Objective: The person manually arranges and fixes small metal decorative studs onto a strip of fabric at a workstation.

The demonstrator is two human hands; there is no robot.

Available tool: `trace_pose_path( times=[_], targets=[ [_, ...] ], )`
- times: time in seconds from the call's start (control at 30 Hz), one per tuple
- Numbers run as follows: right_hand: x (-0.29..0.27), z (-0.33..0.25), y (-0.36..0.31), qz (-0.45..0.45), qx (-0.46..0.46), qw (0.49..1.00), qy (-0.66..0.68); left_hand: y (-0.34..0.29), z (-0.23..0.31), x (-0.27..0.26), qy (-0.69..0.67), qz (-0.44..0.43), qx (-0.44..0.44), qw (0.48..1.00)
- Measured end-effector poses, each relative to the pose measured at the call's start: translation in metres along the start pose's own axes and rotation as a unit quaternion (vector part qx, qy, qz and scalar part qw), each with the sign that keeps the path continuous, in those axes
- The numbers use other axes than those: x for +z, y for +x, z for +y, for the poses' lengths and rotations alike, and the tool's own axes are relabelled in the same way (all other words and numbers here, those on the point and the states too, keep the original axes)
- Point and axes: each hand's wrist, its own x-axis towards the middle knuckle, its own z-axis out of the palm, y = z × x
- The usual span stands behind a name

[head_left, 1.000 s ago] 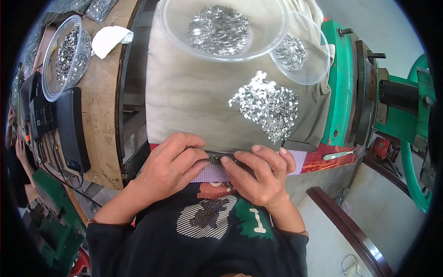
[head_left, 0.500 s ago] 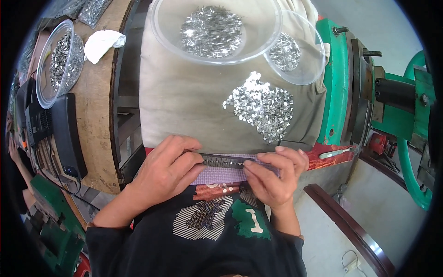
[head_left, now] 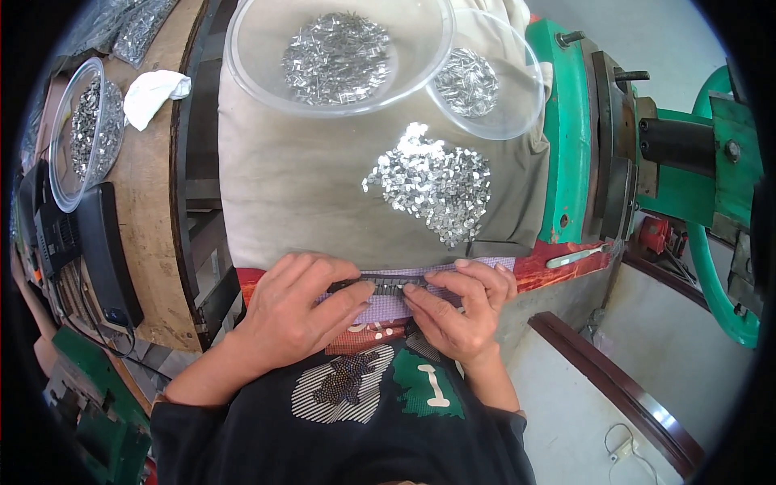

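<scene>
A narrow dark slotted bar (head_left: 386,288) lies crosswise close to my body, over a purple checked cloth (head_left: 388,309). My left hand (head_left: 295,311) is closed around its left part, thumb along the near side and fingers on the far side. At the bar's right part my right hand (head_left: 465,315) is closed, thumb and forefinger pinching near the slots. Small bright bits show in the slots between the hands; whether my right fingertips also hold one is too small to tell. Beyond the bar lies a loose pile of small shiny metal pieces (head_left: 432,186) on a grey-beige cloth (head_left: 283,186).
A large clear tub (head_left: 242,69) and a smaller clear tub (head_left: 529,109), both with metal pins, stand at the back. On the left wooden bench (head_left: 153,218) are another clear tub (head_left: 56,162), a crumpled white cloth (head_left: 153,95) and a black box (head_left: 111,250). A green machine (head_left: 566,137) borders the right.
My left hand has moved along the bar toward the right hand, leaving less of the bar showing between them. The whole view has shifted a little, so the surroundings sit further left.
</scene>
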Motion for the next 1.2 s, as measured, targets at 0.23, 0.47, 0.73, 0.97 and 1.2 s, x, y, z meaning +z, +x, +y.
trace_pose_path(
  times=[0.23, 0.47, 0.73, 0.97, 1.2],
  targets=[
    [-0.001, 0.002, -0.001, 0.012, 0.035, 0.999, 0.035, 0.005, 0.000, 0.008, 0.022, -0.019, 0.042, 0.999],
    [0.000, -0.002, 0.009, -0.058, 0.046, 0.997, 0.018, 0.004, -0.001, 0.008, 0.018, -0.027, 0.044, 0.999],
    [0.002, -0.005, 0.015, -0.048, 0.025, 0.998, 0.041, 0.008, 0.001, 0.012, 0.002, -0.013, 0.014, 1.000],
    [-0.003, -0.005, 0.026, -0.089, 0.037, 0.994, 0.054, 0.010, 0.001, 0.012, 0.000, -0.016, 0.010, 1.000],
    [-0.011, 0.006, 0.014, -0.046, 0.077, 0.994, 0.070, 0.012, 0.001, 0.015, -0.005, -0.001, 0.010, 1.000]
  ],
)
